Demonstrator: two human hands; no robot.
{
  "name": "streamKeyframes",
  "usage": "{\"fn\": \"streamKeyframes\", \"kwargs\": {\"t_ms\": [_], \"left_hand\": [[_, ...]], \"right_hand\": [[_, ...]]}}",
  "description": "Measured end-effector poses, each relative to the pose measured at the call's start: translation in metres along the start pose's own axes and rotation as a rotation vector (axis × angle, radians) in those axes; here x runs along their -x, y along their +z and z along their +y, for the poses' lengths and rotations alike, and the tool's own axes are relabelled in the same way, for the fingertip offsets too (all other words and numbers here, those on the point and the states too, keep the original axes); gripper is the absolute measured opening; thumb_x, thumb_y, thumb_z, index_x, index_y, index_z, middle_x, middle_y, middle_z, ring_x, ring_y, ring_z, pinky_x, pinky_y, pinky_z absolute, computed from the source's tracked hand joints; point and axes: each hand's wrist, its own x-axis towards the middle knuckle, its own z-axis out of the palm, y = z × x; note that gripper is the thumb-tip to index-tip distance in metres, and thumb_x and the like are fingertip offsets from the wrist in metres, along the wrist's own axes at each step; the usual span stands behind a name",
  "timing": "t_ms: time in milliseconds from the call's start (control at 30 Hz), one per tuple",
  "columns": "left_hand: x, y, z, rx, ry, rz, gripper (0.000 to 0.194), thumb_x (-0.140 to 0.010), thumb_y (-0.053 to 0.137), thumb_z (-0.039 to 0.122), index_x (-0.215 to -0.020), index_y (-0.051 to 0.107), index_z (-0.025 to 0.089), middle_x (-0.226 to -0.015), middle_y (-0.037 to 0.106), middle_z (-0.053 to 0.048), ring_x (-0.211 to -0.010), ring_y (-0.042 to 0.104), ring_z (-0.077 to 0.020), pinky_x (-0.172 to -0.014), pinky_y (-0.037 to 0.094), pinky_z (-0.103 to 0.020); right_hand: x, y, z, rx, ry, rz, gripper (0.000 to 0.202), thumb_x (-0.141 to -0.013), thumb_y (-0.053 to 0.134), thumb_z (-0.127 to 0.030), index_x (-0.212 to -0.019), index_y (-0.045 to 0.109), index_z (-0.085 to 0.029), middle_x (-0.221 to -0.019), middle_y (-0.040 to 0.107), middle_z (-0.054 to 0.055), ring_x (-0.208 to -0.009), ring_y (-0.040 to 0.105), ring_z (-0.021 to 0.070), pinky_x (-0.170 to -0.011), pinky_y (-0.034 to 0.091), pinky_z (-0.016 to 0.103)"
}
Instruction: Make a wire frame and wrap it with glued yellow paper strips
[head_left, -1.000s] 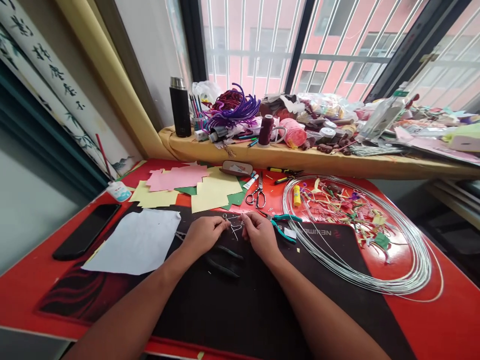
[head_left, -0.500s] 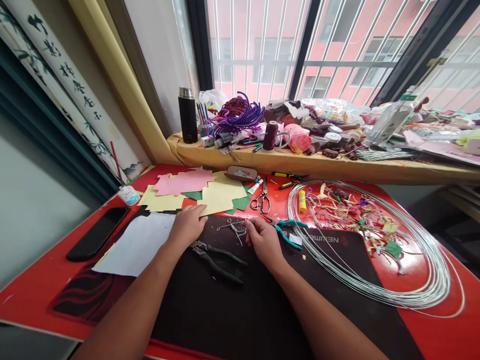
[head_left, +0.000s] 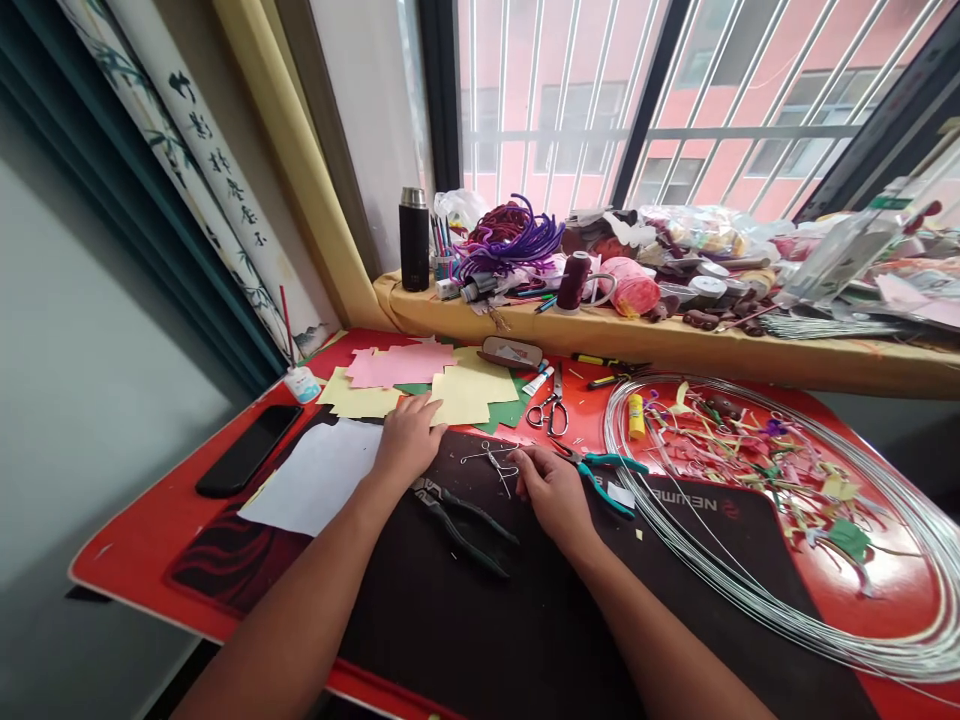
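Note:
My left hand (head_left: pixel 409 440) rests on the table with its fingers stretched out, at the lower edge of the yellow paper (head_left: pixel 466 392) and beside a white sheet (head_left: pixel 315 475). My right hand (head_left: pixel 553 492) is closed, thumb and fingertips pinching one end of a bent wire piece with small loops (head_left: pixel 495 460), which lies low over the black mat (head_left: pixel 435 645). Between my hands, dark-handled pliers (head_left: pixel 469 520) lie open on the mat. Teal-handled pliers (head_left: pixel 606 472) lie just beyond my right hand, near small scissors (head_left: pixel 551 408).
A large coil of silvery wire (head_left: pixel 739 590) spreads on the right around coloured scraps (head_left: pixel 780 450) and a yellow glue stick (head_left: pixel 636 416). A phone (head_left: pixel 249 450) and a small white bottle (head_left: pixel 302 384) are at left. The crowded windowsill holds a black thermos (head_left: pixel 414 240) and purple cords (head_left: pixel 517 240).
The view has turned left, so everything sits further right in the picture. Both hands keep nearly the same place on the table, the right still pinching the wire piece.

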Motion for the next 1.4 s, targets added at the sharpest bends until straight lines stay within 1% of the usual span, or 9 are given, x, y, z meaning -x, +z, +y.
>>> {"fn": "streamKeyframes", "kwargs": {"t_ms": [200,367,533,700,800,967,1100,1300,1400], "left_hand": [[-0.001,-0.032,-0.052,-0.204,-0.185,0.076,0.055,-0.089,0.042,0.008,-0.139,0.063,0.018,-0.151,0.058,-0.018,-0.139,0.048,-0.0378,-0.107,0.041,-0.054],[-0.019,-0.041,-0.077,-0.355,-0.113,-0.143,0.053,-0.088,0.042,0.006,-0.133,0.067,0.016,-0.139,0.065,-0.022,-0.132,0.054,-0.0387,-0.104,0.041,-0.053],[-0.037,-0.039,-0.078,-0.395,-0.050,-0.271,0.045,-0.086,0.044,0.005,-0.120,0.072,0.014,-0.117,0.075,-0.024,-0.114,0.066,-0.0381,-0.095,0.045,-0.048],[-0.046,-0.035,-0.079,-0.420,-0.037,-0.279,0.041,-0.088,0.043,0.007,-0.115,0.073,0.009,-0.116,0.074,-0.027,-0.109,0.069,-0.0403,-0.088,0.047,-0.045],[-0.052,-0.042,-0.083,-0.438,-0.072,-0.278,0.036,-0.086,0.047,0.008,-0.107,0.076,0.009,-0.110,0.076,-0.028,-0.103,0.071,-0.0411,-0.083,0.049,-0.043],[-0.059,-0.077,-0.090,-0.498,-0.134,-0.242,0.027,-0.081,0.056,0.009,-0.096,0.078,0.012,-0.100,0.078,-0.024,-0.095,0.073,-0.0375,-0.082,0.050,-0.041],[-0.053,-0.114,-0.089,-0.551,-0.131,-0.148,0.028,-0.085,0.056,0.015,-0.104,0.076,0.012,-0.102,0.077,-0.020,-0.100,0.069,-0.0340,-0.089,0.047,-0.042],[-0.037,-0.153,-0.065,-0.562,-0.201,0.000,0.029,-0.092,0.046,0.018,-0.103,0.072,0.012,-0.092,0.074,-0.014,-0.096,0.069,-0.0290,-0.090,0.048,-0.042],[-0.026,-0.164,-0.050,-0.410,-0.316,0.076,0.026,-0.093,0.047,0.019,-0.102,0.072,0.015,-0.102,0.074,-0.007,-0.109,0.067,-0.0302,-0.096,0.048,-0.049]], "right_hand": [[0.001,0.000,0.001,-0.009,-0.010,0.003,0.035,-0.095,0.057,-0.054,-0.089,0.073,-0.023,-0.057,0.064,0.001,-0.052,0.059,0.0223,-0.055,0.043,0.032],[0.001,0.001,0.003,0.007,-0.031,0.005,0.031,-0.096,0.057,-0.049,-0.090,0.074,-0.023,-0.057,0.065,0.001,-0.052,0.060,0.0222,-0.055,0.043,0.031],[0.002,0.001,0.003,0.036,-0.051,0.000,0.030,-0.098,0.056,-0.045,-0.089,0.075,-0.023,-0.056,0.065,0.000,-0.052,0.060,0.0211,-0.056,0.044,0.030],[0.002,0.000,0.001,0.043,-0.058,-0.002,0.028,-0.098,0.055,-0.041,-0.088,0.074,-0.022,-0.058,0.066,0.000,-0.053,0.062,0.0203,-0.056,0.045,0.029],[0.002,0.000,0.001,0.055,-0.053,-0.005,0.028,-0.097,0.054,-0.040,-0.090,0.074,-0.022,-0.058,0.066,0.000,-0.055,0.062,0.0202,-0.056,0.045,0.028],[0.001,0.000,0.002,0.075,-0.049,-0.010,0.028,-0.098,0.054,-0.039,-0.091,0.075,-0.021,-0.059,0.066,0.000,-0.055,0.062,0.0195,-0.057,0.044,0.028],[0.001,0.000,0.004,0.081,-0.057,-0.013,0.028,-0.099,0.054,-0.039,-0.093,0.075,-0.021,-0.059,0.067,0.000,-0.055,0.062,0.0193,-0.056,0.044,0.027],[0.001,0.001,0.003,0.096,-0.061,0.006,0.024,-0.099,0.057,-0.035,-0.090,0.076,-0.022,-0.058,0.066,-0.002,-0.055,0.062,0.0174,-0.057,0.043,0.025],[0.001,0.001,0.001,0.124,-0.058,0.011,0.025,-0.099,0.057,-0.034,-0.090,0.077,-0.022,-0.056,0.065,-0.003,-0.055,0.061,0.0165,-0.058,0.042,0.025]]}}
